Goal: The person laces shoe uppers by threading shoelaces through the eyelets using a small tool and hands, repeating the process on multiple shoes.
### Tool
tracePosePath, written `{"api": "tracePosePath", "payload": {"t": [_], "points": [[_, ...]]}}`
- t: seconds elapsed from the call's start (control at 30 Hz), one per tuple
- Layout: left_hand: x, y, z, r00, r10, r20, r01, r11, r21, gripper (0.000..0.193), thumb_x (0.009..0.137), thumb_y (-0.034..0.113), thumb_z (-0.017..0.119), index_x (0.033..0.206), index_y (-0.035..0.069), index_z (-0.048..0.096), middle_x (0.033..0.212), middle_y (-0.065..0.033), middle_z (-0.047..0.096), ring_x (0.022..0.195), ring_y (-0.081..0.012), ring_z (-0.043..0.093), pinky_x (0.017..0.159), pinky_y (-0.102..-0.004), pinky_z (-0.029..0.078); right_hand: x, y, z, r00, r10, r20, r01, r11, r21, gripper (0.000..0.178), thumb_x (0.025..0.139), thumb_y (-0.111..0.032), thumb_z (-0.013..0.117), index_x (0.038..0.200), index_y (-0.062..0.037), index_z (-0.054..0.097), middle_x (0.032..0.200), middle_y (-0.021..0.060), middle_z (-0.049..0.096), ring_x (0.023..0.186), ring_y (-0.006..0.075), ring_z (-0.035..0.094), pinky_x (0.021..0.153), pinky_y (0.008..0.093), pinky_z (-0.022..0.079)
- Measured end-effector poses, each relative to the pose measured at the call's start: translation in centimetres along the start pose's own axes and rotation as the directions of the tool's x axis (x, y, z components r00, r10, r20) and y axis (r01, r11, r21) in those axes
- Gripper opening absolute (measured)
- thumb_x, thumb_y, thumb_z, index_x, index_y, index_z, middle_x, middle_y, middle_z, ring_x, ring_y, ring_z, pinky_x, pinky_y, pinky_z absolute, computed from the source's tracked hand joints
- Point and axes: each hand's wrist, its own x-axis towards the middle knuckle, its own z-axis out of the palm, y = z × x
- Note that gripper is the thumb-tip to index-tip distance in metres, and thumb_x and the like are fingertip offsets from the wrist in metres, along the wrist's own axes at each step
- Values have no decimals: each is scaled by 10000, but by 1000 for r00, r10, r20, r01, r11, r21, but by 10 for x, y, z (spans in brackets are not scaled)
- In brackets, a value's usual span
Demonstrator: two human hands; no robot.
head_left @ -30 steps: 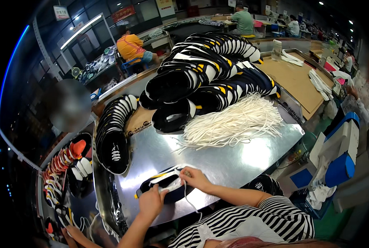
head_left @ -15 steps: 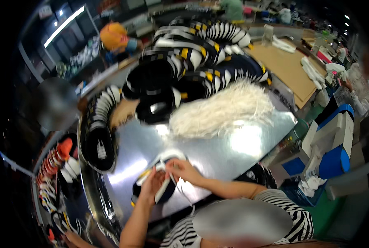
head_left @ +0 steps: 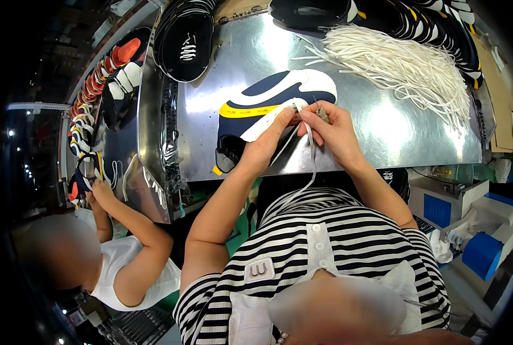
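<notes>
A navy and white shoe upper (head_left: 271, 92) with a yellow side stripe lies on its side on the metal table. My left hand (head_left: 272, 138) is closed on its white eyelet edge, thumb on top. Close beside it, my right hand (head_left: 335, 131) pinches a white shoelace (head_left: 312, 155) at the eyelets. A small tan piece with a thin dark tip (head_left: 322, 114) also shows between the right fingers; its kind is unclear. The loose lace hangs over the table's near edge toward my striped shirt.
A heap of white shoelaces (head_left: 397, 66) lies right on the metal table (head_left: 383, 129). Stacked dark shoe uppers (head_left: 183, 43) stand far left, with more behind the laces. Left of me, a co-worker (head_left: 135, 259) handles a shoe upper. A beige and blue machine (head_left: 457, 213) is at right.
The view has tilted down and come closer to the shoe upper. Both hands stay at its eyelets with the lace; the co-worker at left is now more fully in view.
</notes>
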Motion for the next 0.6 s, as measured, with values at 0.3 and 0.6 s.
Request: {"api": "tracePosePath", "payload": {"t": [0.3, 0.6], "points": [[-8, -3, 17, 976, 147, -159, -131, 986, 102, 234, 952, 176, 608, 1110, 9, 654, 999, -37, 665, 887, -100, 601, 792, -242, 481, -6, -6, -3, 996, 85, 2, -82, 963, -258, 127, 923, -165, 641, 908, -39, 644, 685, 20, 658, 491, 23, 446, 452, 180, 327], [-1, -2, 14, 968, 102, -228, -72, 988, 135, 252, 930, 242, 646, 1032, 15, 681, 935, -39, 685, 817, -108, 625, 741, -246, 494, -15, -15, -17, 998, -50, 33, 56, 972, -228, 165, 974, -119, 548, 1095, -8, 542, 879, 57, 673, 626, 39, 481, 582, 183, 410]]}}
